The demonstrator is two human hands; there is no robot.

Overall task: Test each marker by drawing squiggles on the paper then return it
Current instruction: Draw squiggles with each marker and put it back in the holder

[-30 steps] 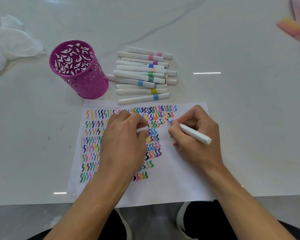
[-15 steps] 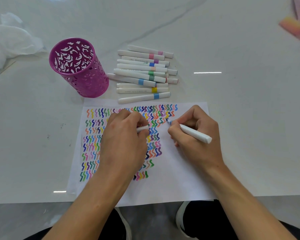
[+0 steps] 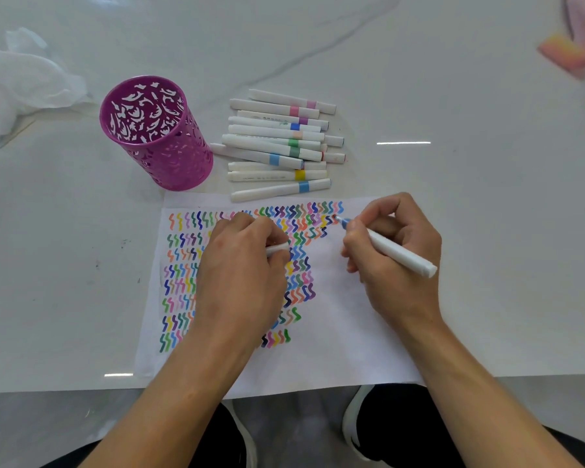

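The step in hand looks to be the test stroke itself. The right hand [image 3: 395, 261] pinches a white plastic marker with a blue tip [image 3: 397, 254] between thumb and forefinger close to the nib, with the other fingers curled beneath. The nib appears to touch the white sheet of paper [image 3: 345, 332] at the right end of the second row of coloured squiggles [image 3: 298, 211], just beside an orange-red mark. The barrel slants back across the hand, its blunt end pointing right and toward the person. The left hand [image 3: 244, 275] rests on the paper over the middle of the squiggles. Its fingers are curled round a short white cap [image 3: 278, 248], of which only one end shows, apart from the nib. Next, I judge, the stroke needs finishing with light downward wiggles. Then the two hands must meet so the cap goes squarely over the nib before the marker is put back. It could go to the pile of white markers with coloured bands [image 3: 277, 143] or into the purple perforated metal cup [image 3: 156, 133] standing beside that pile on the white marble table [image 3: 453, 184]. I cannot tell which.
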